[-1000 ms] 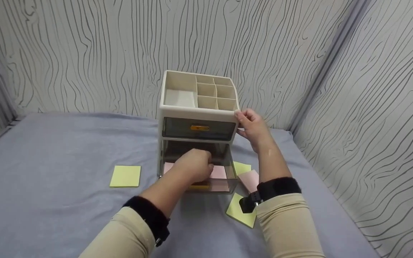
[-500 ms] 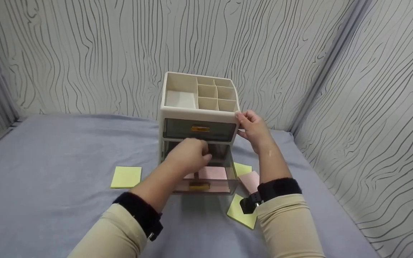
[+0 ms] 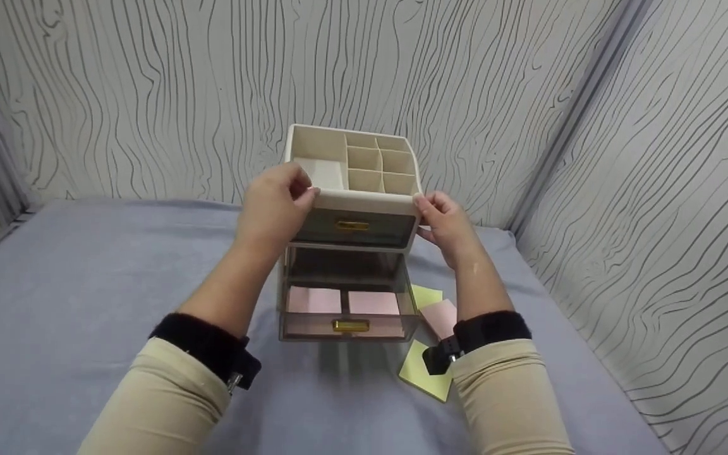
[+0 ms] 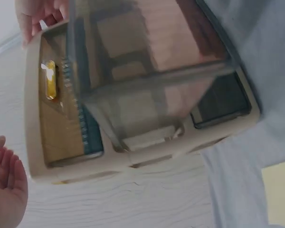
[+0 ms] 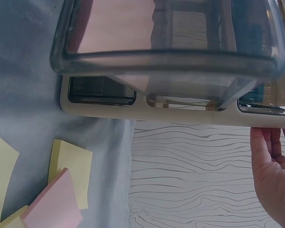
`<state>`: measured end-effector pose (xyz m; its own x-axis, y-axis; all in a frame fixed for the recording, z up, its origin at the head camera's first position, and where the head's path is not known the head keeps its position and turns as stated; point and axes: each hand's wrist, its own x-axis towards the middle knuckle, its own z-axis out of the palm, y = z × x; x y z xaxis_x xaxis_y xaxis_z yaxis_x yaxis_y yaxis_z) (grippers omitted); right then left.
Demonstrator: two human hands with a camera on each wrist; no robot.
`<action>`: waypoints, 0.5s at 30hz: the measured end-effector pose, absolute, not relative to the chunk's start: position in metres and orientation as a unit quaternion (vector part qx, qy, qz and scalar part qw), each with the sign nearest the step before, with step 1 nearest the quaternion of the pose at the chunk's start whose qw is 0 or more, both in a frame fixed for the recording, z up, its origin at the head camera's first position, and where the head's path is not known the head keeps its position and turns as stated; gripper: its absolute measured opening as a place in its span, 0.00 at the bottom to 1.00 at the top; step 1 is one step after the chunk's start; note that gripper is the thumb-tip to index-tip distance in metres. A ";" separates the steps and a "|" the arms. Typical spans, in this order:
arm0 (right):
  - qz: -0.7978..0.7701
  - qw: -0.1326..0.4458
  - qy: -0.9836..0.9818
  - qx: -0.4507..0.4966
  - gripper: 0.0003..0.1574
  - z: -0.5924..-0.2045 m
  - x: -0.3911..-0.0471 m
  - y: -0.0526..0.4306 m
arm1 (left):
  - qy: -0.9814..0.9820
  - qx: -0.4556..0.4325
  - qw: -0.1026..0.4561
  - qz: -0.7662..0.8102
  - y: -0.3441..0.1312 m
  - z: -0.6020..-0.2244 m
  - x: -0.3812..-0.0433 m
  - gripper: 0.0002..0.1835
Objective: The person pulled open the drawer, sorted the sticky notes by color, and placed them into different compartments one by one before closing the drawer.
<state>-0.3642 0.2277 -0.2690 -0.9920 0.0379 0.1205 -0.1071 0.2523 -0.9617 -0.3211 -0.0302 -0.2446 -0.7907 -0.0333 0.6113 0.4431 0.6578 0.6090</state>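
Observation:
A cream desktop drawer organizer (image 3: 351,201) stands upright on the cloth, its middle smoky clear drawer (image 3: 349,325) pulled out. Two pink sticky note pads (image 3: 315,301) lie side by side inside that drawer. My right hand (image 3: 449,227) grips the organizer's upper right front corner, thumb in front. Up by the top front edge, left of centre, is my left hand (image 3: 272,205). In the left wrist view the left hand's fingers (image 4: 9,173) are loosely bent, hold nothing and seem slightly apart from the organizer. The upper drawer (image 3: 376,229) is closed.
Right of the organizer lie a yellow pad (image 3: 426,294), a pink pad (image 3: 440,318) and a nearer yellow pad (image 3: 424,374) partly under the right wrist. Another yellow pad (image 4: 280,194) shows in the left wrist view. Patterned wall panels (image 3: 149,95) stand behind and right.
My left hand has come up out of the open drawer and moved left to the organizer's top edge, uncovering both pink pads. My right hand keeps its grip on the corner.

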 end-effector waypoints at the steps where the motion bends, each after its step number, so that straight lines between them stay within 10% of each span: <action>1: 0.611 0.059 -0.789 0.021 0.17 -0.269 -0.364 0.228 | -0.858 -0.106 0.295 -0.407 -0.033 -0.245 -0.323 0.08; 15: 0.610 0.057 -0.791 0.016 0.16 -0.268 -0.364 0.227 | -0.861 0.009 0.167 -0.480 -0.049 -0.250 -0.345 0.26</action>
